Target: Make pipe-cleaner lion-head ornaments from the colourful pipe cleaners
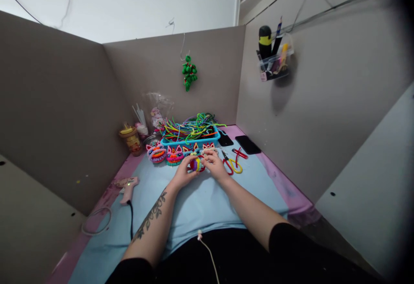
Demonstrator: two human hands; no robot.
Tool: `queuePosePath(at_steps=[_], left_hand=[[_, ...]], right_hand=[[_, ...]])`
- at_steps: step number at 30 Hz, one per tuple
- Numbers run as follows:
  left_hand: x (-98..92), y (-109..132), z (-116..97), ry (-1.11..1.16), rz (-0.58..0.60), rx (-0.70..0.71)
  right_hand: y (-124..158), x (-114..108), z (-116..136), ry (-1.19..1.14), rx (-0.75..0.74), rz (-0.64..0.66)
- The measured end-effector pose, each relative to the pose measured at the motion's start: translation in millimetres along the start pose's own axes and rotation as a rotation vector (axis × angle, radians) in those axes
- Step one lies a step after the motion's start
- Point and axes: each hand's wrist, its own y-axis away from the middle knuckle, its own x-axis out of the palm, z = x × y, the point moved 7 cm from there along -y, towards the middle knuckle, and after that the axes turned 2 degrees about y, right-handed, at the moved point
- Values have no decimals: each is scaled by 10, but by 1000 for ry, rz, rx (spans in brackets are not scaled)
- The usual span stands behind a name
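Observation:
Between my hands is a small round pipe-cleaner piece (196,164) with purple, yellow and red parts. My left hand (183,173) grips it from the left, thumb below and fingers above. At its right side, my right hand (214,165) has its fingers closed on the edge; the fingertips partly hide it. Just beyond stand finished-looking pipe-cleaner figures with ears: a pink-and-purple one (157,153), a pink-and-orange one (174,156) and others partly covered by my hands. Scissors (237,166) with red and yellow handles lie right of my right hand.
A blue basket (190,142) full of colourful pipe cleaners stands at the back. Left are a pink glue gun (128,189) with its cord and a drink cup (131,139). Phones (248,145) and a red-handled tool (239,153) lie right. Grey panels (174,68) enclose the table.

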Motion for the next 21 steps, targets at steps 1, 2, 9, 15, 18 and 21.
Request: queuePosePath(at_steps=[1, 2, 9, 15, 18, 21], left_hand=[[1, 0, -6, 3, 1, 5], [1, 0, -10, 3, 2, 10], [22, 0, 10, -16, 40, 21], [17, -12, 39, 120, 45, -44], [-53, -37, 80, 142, -56, -44], [-185, -32, 179, 84, -298, -83]], right_hand=[[-8, 4, -41, -10, 23, 1], [-13, 9, -77, -19, 44, 1], [-31, 15, -148, -47, 96, 14], [-51, 57, -191, -43, 123, 130], [-54, 60, -190, -32, 92, 119], [-51, -30, -179, -15, 67, -59]])
